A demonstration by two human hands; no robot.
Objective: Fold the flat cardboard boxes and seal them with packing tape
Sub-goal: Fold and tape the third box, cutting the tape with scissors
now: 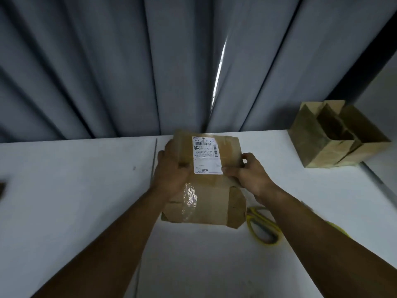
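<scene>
I have the cardboard box at the centre of the counter. My left hand is curled round its 9 o'clock edge, and my right hand pinches the labelled top panel at 3 o'clock. I judge this is flap-closing, not sealing. Next I need the panel pressed flat. Scissors lie at 4 o'clock, and I see no tape roll.

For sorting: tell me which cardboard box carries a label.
The held box between left hand and right hand: white label on top. The far-right box is open, showing no label.
</scene>
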